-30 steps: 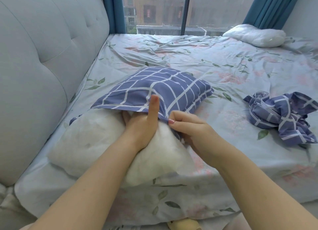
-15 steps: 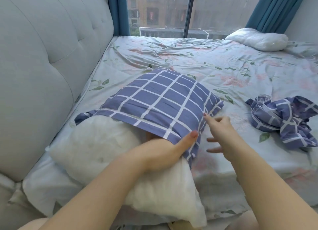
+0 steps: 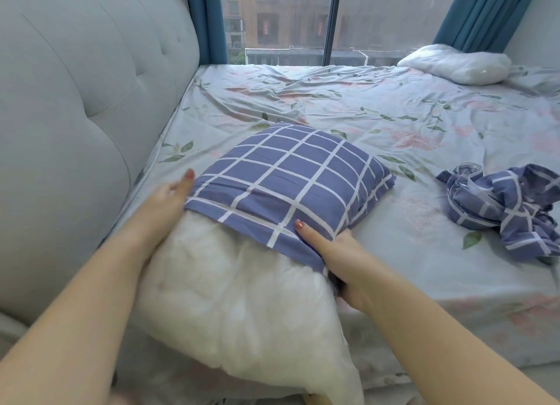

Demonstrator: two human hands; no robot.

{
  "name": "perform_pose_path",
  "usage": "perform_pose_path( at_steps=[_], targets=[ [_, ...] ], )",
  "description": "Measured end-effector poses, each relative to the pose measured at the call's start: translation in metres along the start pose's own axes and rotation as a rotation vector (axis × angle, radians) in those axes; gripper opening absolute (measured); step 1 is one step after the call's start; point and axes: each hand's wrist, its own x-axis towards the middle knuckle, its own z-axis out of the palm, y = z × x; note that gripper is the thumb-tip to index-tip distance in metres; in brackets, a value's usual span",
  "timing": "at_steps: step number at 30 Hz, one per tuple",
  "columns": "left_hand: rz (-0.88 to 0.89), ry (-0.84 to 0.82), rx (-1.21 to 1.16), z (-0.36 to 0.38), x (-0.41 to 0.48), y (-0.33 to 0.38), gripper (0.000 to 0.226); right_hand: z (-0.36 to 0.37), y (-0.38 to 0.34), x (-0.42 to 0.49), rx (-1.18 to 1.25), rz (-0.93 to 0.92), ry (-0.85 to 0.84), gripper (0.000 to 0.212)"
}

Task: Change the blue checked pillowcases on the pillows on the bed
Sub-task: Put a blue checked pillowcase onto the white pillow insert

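The blue checked pillowcase [image 3: 291,177] is drawn over the far half of the white pillow [image 3: 242,307]. Its open hem is pinched at the pillow's left side by the left hand [image 3: 169,204] and at its right by the right hand [image 3: 339,262], thumbs on top. An even two-sided pull along the pillow is judged due next; whether on or off cannot be told.

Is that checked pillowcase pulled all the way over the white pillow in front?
No, the checked pillowcase covers only the far part of the white pillow, whose near part lies bare.
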Motion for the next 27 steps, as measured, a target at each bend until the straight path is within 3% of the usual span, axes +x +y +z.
perform_pose_path(
  at_steps=[2,4,8,12,14,17,19,20,23,25,27],
  targets=[
    [-0.035,-0.074,0.082,0.012,0.021,-0.015,0.095,0.008,0.007,0.007,0.026,-0.161,0.071,0.081],
    [-0.023,-0.040,0.049,0.019,0.025,-0.012,0.099,0.017,0.007,0.017,0.016,-0.359,0.135,0.077],
    [0.148,0.101,-0.202,0.025,0.011,0.008,0.059,0.022,-0.015,0.028,-0.071,-0.716,0.124,0.063],
    [0.296,0.157,-0.668,0.022,-0.015,0.024,0.060,-0.014,-0.059,0.030,-0.189,-0.930,0.163,0.048],
    [0.312,0.050,-0.684,0.027,-0.027,0.024,0.052,-0.041,-0.068,0.038,-0.263,-0.899,0.193,0.043],
    [0.196,-0.198,-0.422,0.044,-0.035,0.008,0.057,-0.066,-0.056,0.055,-0.590,-0.495,0.271,0.029],
    [0.112,-0.202,-0.172,0.047,-0.029,-0.003,0.068,-0.073,-0.048,0.061,-0.869,-0.283,0.387,0.046],
    [0.080,-0.152,-0.073,0.044,-0.024,-0.005,0.068,-0.072,-0.048,0.062,-0.941,-0.352,0.478,0.046],
    [0.040,-0.044,0.045,0.038,-0.015,-0.007,0.064,-0.037,-0.055,0.031,-0.879,-0.910,0.576,0.029],
    [0.047,-0.057,-0.009,0.039,-0.014,-0.007,0.071,0.002,-0.048,-0.006,-0.793,-1.129,0.398,0.028],
    [0.058,-0.116,-0.119,0.044,-0.019,-0.007,0.081,0.038,-0.028,-0.042,-0.904,-1.143,0.179,0.036]
  ],
)
